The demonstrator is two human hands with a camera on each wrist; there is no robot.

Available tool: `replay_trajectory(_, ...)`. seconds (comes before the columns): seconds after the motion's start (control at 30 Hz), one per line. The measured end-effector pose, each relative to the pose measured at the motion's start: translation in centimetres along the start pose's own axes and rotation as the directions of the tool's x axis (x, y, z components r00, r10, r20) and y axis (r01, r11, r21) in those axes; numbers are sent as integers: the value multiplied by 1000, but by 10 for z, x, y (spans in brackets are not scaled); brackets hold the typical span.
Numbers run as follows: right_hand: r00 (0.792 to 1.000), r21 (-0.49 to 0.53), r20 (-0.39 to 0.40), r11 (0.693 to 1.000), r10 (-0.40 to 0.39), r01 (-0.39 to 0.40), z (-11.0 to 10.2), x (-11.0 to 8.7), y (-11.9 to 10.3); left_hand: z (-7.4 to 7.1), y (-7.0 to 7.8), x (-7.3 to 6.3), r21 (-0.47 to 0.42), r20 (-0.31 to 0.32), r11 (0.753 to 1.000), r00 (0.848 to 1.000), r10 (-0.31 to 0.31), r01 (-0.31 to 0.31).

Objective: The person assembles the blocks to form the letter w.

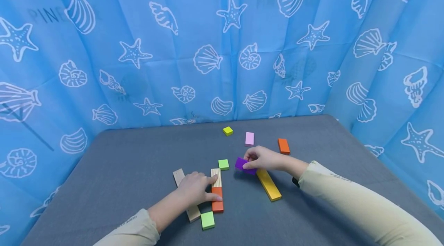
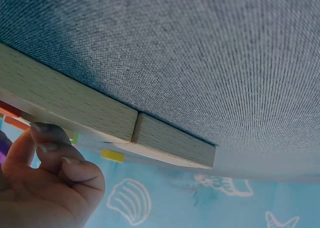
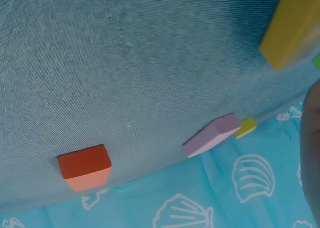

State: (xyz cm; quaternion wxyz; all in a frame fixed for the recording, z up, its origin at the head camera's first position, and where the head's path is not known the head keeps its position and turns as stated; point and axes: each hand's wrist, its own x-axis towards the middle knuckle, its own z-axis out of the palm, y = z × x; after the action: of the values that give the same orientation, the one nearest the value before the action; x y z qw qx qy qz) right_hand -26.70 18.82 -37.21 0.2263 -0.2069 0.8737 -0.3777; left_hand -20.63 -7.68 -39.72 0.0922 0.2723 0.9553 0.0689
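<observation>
My right hand [image 1: 263,158] pinches a purple block [image 1: 241,164] between thumb and fingers, over the far end of a long yellow block [image 1: 268,186]. My left hand [image 1: 195,190] reaches across a pale wooden strip, its thumb on an orange block [image 1: 217,208] and its index finger at the striped wooden block [image 1: 216,172]. These two blocks lie end to end in a line. In the left wrist view, the pale strip shows as a longer wooden block [image 2: 75,98] and a shorter wooden block [image 2: 175,140] meeting end to end, with loosely bent fingers [image 2: 82,170] beside them.
One light green block [image 1: 223,164] lies beyond the striped block, another green block [image 1: 207,220] nearer me. Farther back are a small yellow block [image 1: 227,130], a pink block [image 1: 249,139] and a second orange block [image 1: 283,146]. A blue shell-patterned curtain [image 1: 222,45] borders the grey table [image 1: 138,149].
</observation>
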Motion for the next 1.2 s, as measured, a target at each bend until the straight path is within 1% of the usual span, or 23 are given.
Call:
replay_trajectory(0.1, 998, 126, 12, 991, 54, -56, 0, -3, -3, -1, 0, 0, -3, -2, 1000, 1000, 3, -3)
replay_trajectory(0.17, 995, 176, 32, 980, 91, -95, 0, -4, -6, -1, 0, 0, -1, -2, 1000, 1000, 3, -3)
replay_trajectory(0.27, 988, 218, 78, 965, 135, -149, 1, -5, -8, -2, 1, 0, 2, -3, 1000, 1000, 3, -3)
replay_trajectory(0.37, 978, 274, 119, 941, 169, -196, 4, -5, -9, -1, 1, 0, 3, -3, 1000, 1000, 1, -1)
replay_trajectory(0.43, 975, 315, 127, 924, 184, -216, 6, -5, -9, -1, 1, 0, 1, -3, 1000, 1000, -2, 2)
replay_trajectory(0.47, 974, 320, 123, 922, 190, -220, 7, -5, -9, -1, 1, 0, -1, -2, 1000, 1000, -2, 2)
replay_trajectory(0.57, 973, 301, 89, 925, 214, -231, 10, -3, -9, 0, 0, 1, -3, -2, 1000, 1000, 0, 0)
replay_trajectory(0.73, 968, 225, 40, 941, 249, -251, 15, 4, -10, 0, -1, 2, -3, -4, 1000, 1000, 8, -8)
replay_trajectory(1.03, 952, 199, 37, 931, 305, -306, 24, 11, -16, -1, 0, 3, 3, 14, 1000, 1000, -12, 12)
replay_trajectory(1.2, 949, 157, 28, 937, 313, -314, 28, 14, -18, -1, 1, 2, 3, 20, 1000, 1000, -21, 21)
